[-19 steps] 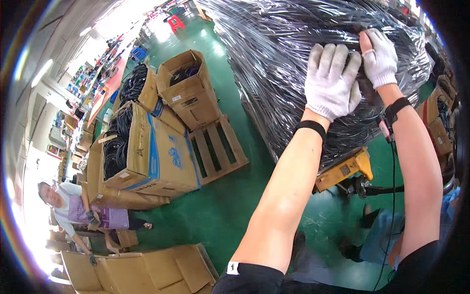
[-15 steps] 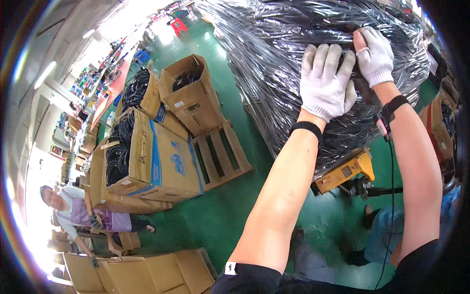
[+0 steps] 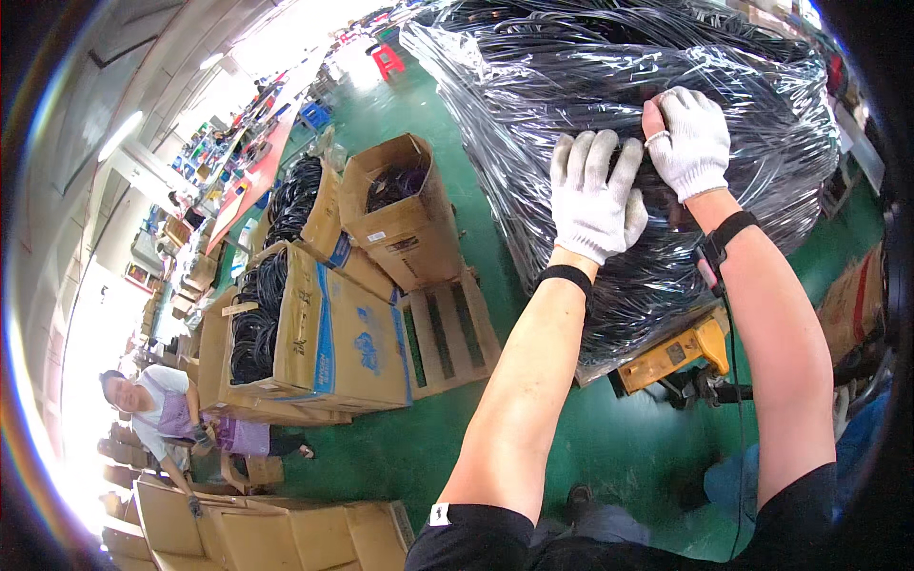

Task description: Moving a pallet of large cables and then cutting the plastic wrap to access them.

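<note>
A large heap of thin black cables (image 3: 590,43) is wrapped in clear, shiny plastic film (image 3: 495,152). My left hand (image 3: 592,195), in a white knitted glove, rests on the wrapped side with its fingers spread. Just right of it, my right hand (image 3: 690,143) presses on the same side; its gloved fingers are bent forward and the bare thumb stands apart. I see nothing held in either hand. Beneath the load is the yellow body of a pallet jack (image 3: 671,354).
Left of the load, cardboard boxes (image 3: 367,328) hold black coiled cables, and another box (image 3: 400,224) stands on a wooden pallet (image 3: 447,333). A person (image 3: 176,409) in a purple apron works beyond cartons (image 3: 276,538). A red stool (image 3: 387,62) stands far off.
The load, both hands and the surrounding boxes now appear lower in the view. My hands sit further left in the picture, still against the wrapped load.
</note>
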Demonstrator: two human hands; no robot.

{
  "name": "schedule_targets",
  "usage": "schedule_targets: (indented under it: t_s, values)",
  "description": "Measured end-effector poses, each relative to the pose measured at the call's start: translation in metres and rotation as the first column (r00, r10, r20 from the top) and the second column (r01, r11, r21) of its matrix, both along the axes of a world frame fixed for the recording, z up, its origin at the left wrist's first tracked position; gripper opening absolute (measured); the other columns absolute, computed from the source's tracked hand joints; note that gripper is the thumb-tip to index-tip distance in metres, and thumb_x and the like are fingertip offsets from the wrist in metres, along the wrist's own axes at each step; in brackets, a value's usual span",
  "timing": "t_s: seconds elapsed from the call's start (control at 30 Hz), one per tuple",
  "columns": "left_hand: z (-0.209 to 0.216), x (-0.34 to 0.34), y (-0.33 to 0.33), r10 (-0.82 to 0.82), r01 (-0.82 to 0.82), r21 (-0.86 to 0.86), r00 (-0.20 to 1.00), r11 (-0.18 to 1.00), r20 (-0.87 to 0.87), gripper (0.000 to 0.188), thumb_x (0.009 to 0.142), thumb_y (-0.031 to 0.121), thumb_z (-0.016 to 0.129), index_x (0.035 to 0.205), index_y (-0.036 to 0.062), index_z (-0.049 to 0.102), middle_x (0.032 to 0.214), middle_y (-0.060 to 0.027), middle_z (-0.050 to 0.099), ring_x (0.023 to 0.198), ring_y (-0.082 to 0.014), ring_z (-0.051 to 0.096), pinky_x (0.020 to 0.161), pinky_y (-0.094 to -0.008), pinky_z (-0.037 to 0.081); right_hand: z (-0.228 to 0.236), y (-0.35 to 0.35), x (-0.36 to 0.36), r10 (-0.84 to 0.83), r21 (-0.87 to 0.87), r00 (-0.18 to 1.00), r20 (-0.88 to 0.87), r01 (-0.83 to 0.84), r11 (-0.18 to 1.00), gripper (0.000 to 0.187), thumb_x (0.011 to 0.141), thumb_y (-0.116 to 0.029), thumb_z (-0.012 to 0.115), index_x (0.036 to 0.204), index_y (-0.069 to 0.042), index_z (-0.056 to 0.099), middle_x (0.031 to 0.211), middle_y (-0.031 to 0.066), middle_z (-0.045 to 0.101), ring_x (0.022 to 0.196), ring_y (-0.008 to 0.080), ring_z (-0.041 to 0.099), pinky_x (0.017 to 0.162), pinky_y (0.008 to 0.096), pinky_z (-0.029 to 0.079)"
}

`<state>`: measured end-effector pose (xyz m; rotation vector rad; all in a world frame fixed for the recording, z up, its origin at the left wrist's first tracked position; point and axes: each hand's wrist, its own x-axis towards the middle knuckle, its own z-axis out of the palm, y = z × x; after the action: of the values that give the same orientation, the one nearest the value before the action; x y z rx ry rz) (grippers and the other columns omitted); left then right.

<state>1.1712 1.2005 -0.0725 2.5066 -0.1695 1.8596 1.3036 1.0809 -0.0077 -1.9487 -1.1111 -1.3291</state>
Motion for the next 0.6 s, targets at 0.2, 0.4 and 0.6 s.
schedule_targets:
  t_s: [0.2,0.4,0.6]
  values:
    - [0.000,0.028,0.046,0.025,-0.026,-0.012,1.000,1.000,-0.015,0.065,0.076,0.027,0.066,0.139,0.0110,0.063,0.137,-0.0191,0.056,0.129,-0.0437,0.054,0.116,-0.0667,0.037,-0.002,0.048,0.028,0.012,0.005,1.000,-0.023,-0.011,1.000,0.024,0.097,-0.033,0.067,0.088,-0.011,0.074,0.091,0.0083,0.072,0.093,0.0324,0.068,0.087,0.0457,0.051]
    - [0.003,0.069,0.106,0.031,-0.031,0.001,0.999,1.000,0.013,0.065,0.075,0.028,0.068,0.138,0.0114,0.064,0.136,-0.0193,0.057,0.129,-0.0442,0.053,0.117,-0.0657,0.035,0.001,0.109,0.074,0.002,0.021,0.999,0.050,-0.003,1.000,0.026,0.099,-0.035,0.066,0.090,-0.012,0.074,0.091,0.0076,0.073,0.092,0.0320,0.068,0.085,0.0453,0.052]
    - [0.000,0.106,0.154,0.010,-0.010,-0.017,1.000,1.000,0.021,0.064,0.074,0.028,0.069,0.136,0.0116,0.066,0.134,-0.0179,0.058,0.127,-0.0420,0.055,0.115,-0.0647,0.038,-0.005,0.157,0.114,-0.005,-0.002,0.999,0.033,0.005,1.000,0.026,0.099,-0.034,0.066,0.094,-0.011,0.074,0.095,0.0086,0.073,0.094,0.0331,0.069,0.087,0.0448,0.052]
